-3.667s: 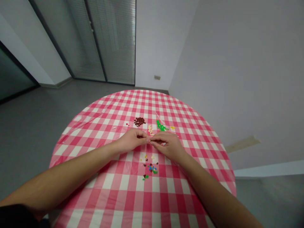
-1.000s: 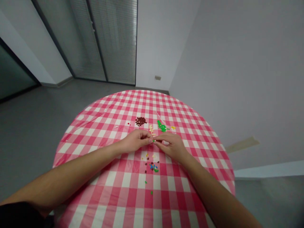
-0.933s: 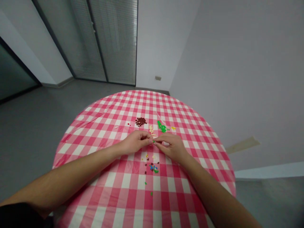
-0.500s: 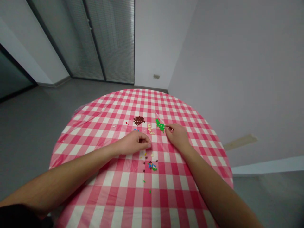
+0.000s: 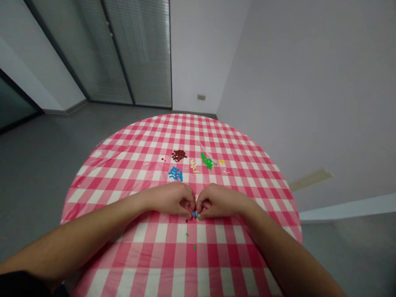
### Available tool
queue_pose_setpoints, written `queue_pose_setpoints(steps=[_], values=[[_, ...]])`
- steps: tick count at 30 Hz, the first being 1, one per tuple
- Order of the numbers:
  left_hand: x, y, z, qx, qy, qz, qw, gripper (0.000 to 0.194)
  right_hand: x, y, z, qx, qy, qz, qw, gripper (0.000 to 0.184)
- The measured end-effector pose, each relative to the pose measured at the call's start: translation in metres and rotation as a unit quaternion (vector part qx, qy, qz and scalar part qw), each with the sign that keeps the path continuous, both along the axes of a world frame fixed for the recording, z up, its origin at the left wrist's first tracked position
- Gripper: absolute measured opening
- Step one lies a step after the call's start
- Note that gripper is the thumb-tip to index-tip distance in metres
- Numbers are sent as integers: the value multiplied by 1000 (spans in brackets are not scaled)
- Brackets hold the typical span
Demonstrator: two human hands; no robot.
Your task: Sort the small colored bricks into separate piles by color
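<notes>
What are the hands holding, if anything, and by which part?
That cannot be told. The left hand and right hand are curled close to small blue pieces and green pieces, too tiny to show whether any is pinched, or where.

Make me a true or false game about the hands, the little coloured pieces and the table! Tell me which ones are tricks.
1. The left hand and right hand are close together, by some small coloured pieces. True.
2. The blue pile is nearer the person than the brown pile. True.
3. The yellow pieces are right of the green pile. True.
4. The green pile is left of the brown pile. False: it is to the right.
5. The tablecloth has polka dots. False: it is checked.
</notes>
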State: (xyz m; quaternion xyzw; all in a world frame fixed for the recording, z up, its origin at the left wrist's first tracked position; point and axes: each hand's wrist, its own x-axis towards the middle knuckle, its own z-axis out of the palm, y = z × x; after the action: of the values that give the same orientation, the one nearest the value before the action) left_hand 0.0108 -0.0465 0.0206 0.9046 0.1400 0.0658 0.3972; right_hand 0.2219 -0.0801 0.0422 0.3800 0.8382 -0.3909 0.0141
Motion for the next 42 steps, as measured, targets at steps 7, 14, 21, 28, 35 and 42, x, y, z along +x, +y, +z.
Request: queue_pose_setpoints(steps=[7,14,21,28,35,42], values=[[6,-4,-4,48,-9,-22,999,13,-3,-2,-2,29,-18,4,999,6],[6,-2,-1,36,-25,-36,998,17,-4,-7,5,37,-14,14,999,11],[5,-2,-2,32,-23,-37,999,18,-8,-8,-1,55,-27,24,998,14],[1,2,1,17,-13,-6,1000,17,7,-6,10,9,-52,-24,998,11],[1,5,-2,-47,-33,45,997,21,-4,-12,2,33,-72,26,997,12],[-1,7,0,-74,-61,83,992,19,1,-14,2,63,-56,24,996,19]])
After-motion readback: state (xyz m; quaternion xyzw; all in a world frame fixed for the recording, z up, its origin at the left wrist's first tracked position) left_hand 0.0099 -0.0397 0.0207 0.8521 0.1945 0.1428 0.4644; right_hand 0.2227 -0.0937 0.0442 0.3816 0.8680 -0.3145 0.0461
